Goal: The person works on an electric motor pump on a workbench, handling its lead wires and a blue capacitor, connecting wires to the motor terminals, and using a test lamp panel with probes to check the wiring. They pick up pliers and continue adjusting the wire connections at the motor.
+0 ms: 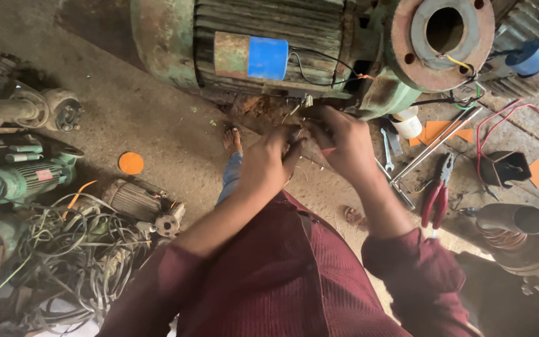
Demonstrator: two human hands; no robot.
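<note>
A big, rusty green electric motor (251, 43) lies on the ground ahead of me, with a blue patch on its label and a round flange (442, 37) at its right end. Both my hands meet at the motor's underside, where thin wires (301, 115) hang out. My left hand (268, 161) has its fingers curled around those wire ends. My right hand (344, 142) pinches something small and thin against them; what it is stays hidden by the fingers. Maroon sleeves cover both my arms.
Red-handled pliers (438, 190), a spanner (387, 151) and a long metal rod (435, 146) lie right of my hands. Small green motors (23, 178) and tangled cables (63, 249) sit at left, an orange disc (131, 163) on the concrete. A copper-wound pipe (516, 234) is at right.
</note>
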